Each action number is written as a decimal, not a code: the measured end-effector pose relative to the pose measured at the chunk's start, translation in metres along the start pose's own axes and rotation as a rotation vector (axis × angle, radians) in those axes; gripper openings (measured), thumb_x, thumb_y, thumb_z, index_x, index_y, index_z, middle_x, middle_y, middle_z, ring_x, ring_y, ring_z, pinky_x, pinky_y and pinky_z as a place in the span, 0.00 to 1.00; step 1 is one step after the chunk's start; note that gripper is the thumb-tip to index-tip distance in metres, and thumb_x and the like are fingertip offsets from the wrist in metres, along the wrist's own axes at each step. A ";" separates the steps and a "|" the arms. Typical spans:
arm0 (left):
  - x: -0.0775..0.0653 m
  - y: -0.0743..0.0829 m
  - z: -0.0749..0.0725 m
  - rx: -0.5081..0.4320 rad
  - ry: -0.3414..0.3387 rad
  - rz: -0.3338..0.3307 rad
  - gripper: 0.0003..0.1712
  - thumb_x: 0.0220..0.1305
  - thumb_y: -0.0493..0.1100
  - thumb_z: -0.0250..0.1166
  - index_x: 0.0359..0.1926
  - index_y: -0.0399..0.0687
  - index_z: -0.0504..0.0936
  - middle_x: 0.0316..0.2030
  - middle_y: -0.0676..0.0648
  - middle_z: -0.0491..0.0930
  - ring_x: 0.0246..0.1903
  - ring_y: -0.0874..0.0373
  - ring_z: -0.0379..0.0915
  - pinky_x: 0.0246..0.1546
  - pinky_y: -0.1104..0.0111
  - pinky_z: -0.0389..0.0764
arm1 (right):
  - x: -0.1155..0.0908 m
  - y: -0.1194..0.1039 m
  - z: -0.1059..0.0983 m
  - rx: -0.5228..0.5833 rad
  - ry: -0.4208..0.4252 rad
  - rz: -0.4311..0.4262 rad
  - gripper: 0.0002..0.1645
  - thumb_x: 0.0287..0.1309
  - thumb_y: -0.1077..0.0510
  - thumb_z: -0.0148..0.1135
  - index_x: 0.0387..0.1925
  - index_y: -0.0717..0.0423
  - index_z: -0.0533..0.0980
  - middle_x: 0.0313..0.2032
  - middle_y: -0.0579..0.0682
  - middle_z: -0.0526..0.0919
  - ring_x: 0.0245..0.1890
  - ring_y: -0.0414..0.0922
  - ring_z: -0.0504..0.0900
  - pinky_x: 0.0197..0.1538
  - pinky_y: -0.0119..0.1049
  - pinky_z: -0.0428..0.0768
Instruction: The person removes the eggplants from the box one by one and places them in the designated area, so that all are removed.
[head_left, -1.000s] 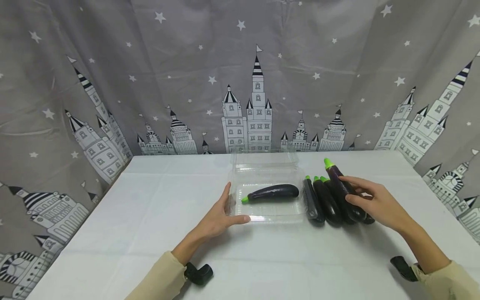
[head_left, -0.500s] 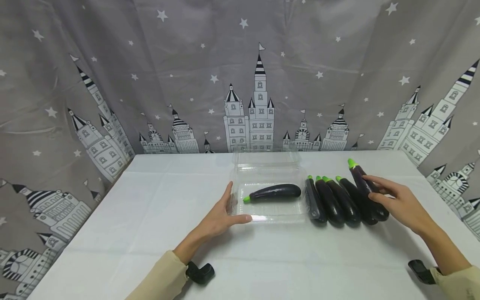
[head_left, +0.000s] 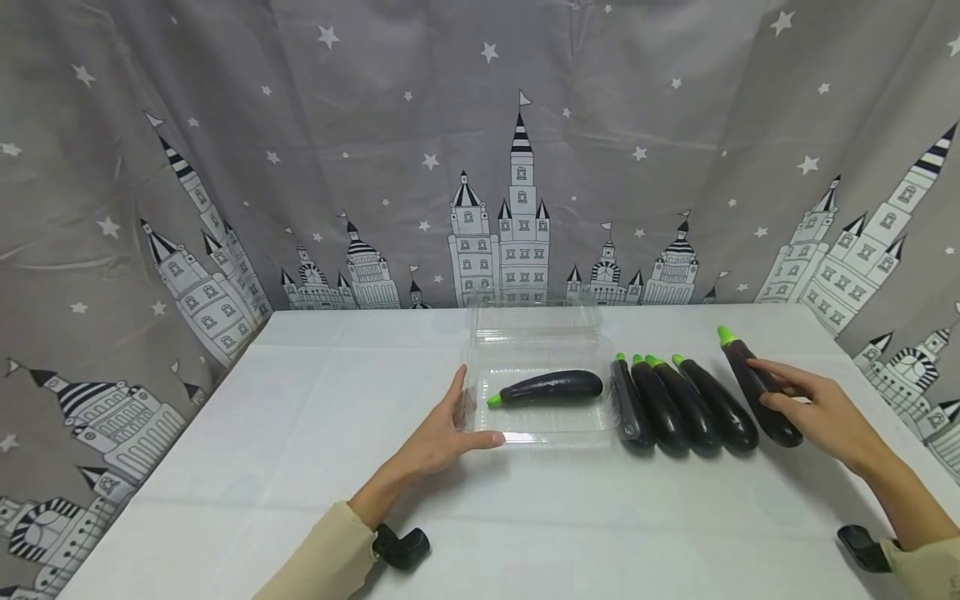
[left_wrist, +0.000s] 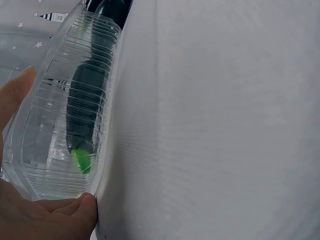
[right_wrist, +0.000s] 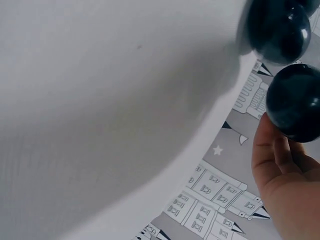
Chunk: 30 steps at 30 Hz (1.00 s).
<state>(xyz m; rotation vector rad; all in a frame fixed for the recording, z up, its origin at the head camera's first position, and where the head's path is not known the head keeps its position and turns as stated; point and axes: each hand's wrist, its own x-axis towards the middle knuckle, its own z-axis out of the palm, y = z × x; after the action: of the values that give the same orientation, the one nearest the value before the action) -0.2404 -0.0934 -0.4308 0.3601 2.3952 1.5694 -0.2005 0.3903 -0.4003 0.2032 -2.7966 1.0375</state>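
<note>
In the head view my right hand [head_left: 828, 412] grips a dark purple eggplant [head_left: 753, 387] with a bright green stem, thumb on one side and fingers on the other. Its rounded end faces the right wrist camera [right_wrist: 296, 102]. Several similar eggplants [head_left: 722, 408] lie side by side just left of it, stems pointing away. A clear plastic clamshell box [head_left: 540, 437] stands with its lid back and one eggplant [head_left: 553, 385] lying crosswise inside. At the box's left front corner my left hand [head_left: 438, 433] rests with thumb and fingers spread, thumb along the front edge.
A white cloth [head_left: 300, 433] covers the table. Behind it hangs a grey curtain [head_left: 337, 108] printed with castles and stars, close to the table's back edge. The box's lid [head_left: 534, 318] stretches back toward that edge. Black wrist devices [head_left: 402, 546] sit at both sleeves.
My right hand has carried its eggplant rightward from above the row to the right of it, where it is now lower. The left hand and the box have stayed in place.
</note>
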 end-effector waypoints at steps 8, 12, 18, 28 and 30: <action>0.000 0.000 0.000 -0.005 -0.002 0.002 0.69 0.52 0.51 0.77 0.79 0.53 0.34 0.77 0.42 0.40 0.75 0.48 0.35 0.71 0.48 0.41 | 0.003 0.007 0.003 -0.016 -0.058 -0.004 0.28 0.66 0.63 0.55 0.66 0.68 0.67 0.59 0.77 0.70 0.52 0.71 0.73 0.34 0.27 0.76; 0.000 0.000 0.000 -0.019 -0.005 0.005 0.70 0.51 0.50 0.78 0.79 0.52 0.34 0.77 0.42 0.41 0.75 0.48 0.35 0.71 0.48 0.41 | 0.004 0.008 0.003 -0.041 -0.064 -0.001 0.28 0.65 0.64 0.55 0.65 0.69 0.68 0.59 0.78 0.69 0.52 0.72 0.73 0.35 0.27 0.75; 0.001 -0.002 0.000 0.001 -0.013 0.006 0.69 0.53 0.50 0.76 0.79 0.52 0.34 0.77 0.40 0.40 0.75 0.47 0.33 0.71 0.46 0.40 | 0.007 0.009 0.003 -0.077 -0.117 0.006 0.28 0.65 0.63 0.56 0.66 0.69 0.68 0.59 0.76 0.70 0.48 0.63 0.77 0.37 0.29 0.74; -0.001 -0.001 0.000 -0.010 -0.010 0.000 0.69 0.53 0.50 0.77 0.79 0.53 0.33 0.77 0.42 0.40 0.75 0.49 0.33 0.71 0.48 0.40 | 0.008 0.015 0.006 -0.080 -0.186 0.035 0.29 0.67 0.62 0.56 0.67 0.67 0.68 0.60 0.74 0.71 0.51 0.62 0.77 0.43 0.38 0.76; -0.001 -0.001 0.000 -0.013 -0.008 0.002 0.69 0.53 0.50 0.77 0.79 0.54 0.33 0.77 0.43 0.40 0.75 0.49 0.33 0.71 0.48 0.40 | 0.008 0.015 0.007 -0.083 -0.192 0.042 0.29 0.67 0.61 0.56 0.67 0.67 0.67 0.60 0.74 0.70 0.51 0.62 0.76 0.44 0.43 0.76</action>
<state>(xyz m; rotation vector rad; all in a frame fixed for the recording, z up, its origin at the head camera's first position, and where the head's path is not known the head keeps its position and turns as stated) -0.2398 -0.0938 -0.4313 0.3653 2.3779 1.5805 -0.2114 0.3964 -0.4129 0.2478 -3.0207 0.9557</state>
